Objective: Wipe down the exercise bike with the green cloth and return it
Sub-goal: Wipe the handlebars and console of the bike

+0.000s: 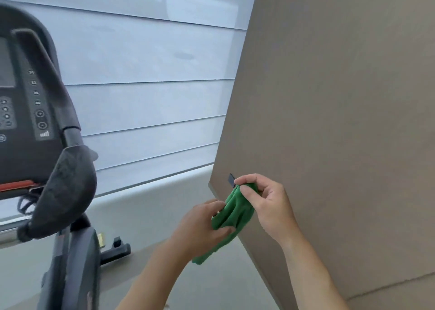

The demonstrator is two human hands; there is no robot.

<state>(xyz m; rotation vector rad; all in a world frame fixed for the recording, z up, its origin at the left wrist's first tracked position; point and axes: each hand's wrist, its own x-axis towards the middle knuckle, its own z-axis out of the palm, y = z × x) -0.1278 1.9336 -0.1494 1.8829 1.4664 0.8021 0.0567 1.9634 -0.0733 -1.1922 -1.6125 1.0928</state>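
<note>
While both hands work at a beige wall [341, 97], a person holds a green cloth [231, 215] up against a small dark hook [231, 180] fixed near the wall's corner edge. The right hand [266, 206] pinches the cloth's top edge between thumb and forefinger, just beside the hook, with the other fingers loosely curled. The left hand [202, 225] grips the cloth lower down, its fingers curled round the bunched fabric. The cloth is a bright green, soft-looking microfibre, gathered into lengthwise folds, and its lower end hangs below the left hand. To the left stands the exercise bike [40, 126], dark grey, with a console [14, 111] of round buttons and a padded handlebar grip [66, 192], well apart from the cloth. Behind it, pale window blinds [146, 74] fill the background.
</note>
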